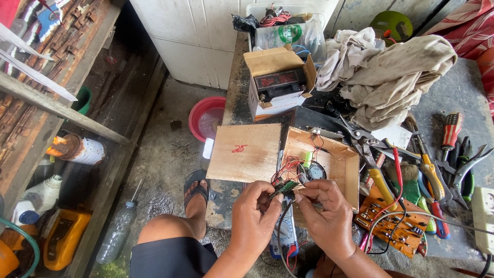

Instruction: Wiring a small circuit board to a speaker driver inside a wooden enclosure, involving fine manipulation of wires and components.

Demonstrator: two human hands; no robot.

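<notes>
Beside the pale plywood box (343,154), the flat lid (246,152) is tan with a red scribble, and inside the box lie red wires (289,166), a green cylinder (307,157) and a black round speaker (312,172). Left of the box a red basin (201,114) sits on grey floor; right of the box lies an orange circuit board (393,222), and behind the box a heap of cream cloth (391,77).

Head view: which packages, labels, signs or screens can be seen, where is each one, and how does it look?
Cardboard box: bench top centre, brown flaps open, white sides, dark device inside.
Clear plastic bag: behind the box, round green and white label.
Plywood lid: left of the open wooden box, small red handwritten mark.
Can: far left under the shelf, lying down, pale label, rusty end.
Multimeter: under both hands, grey screen, blue case.
</notes>
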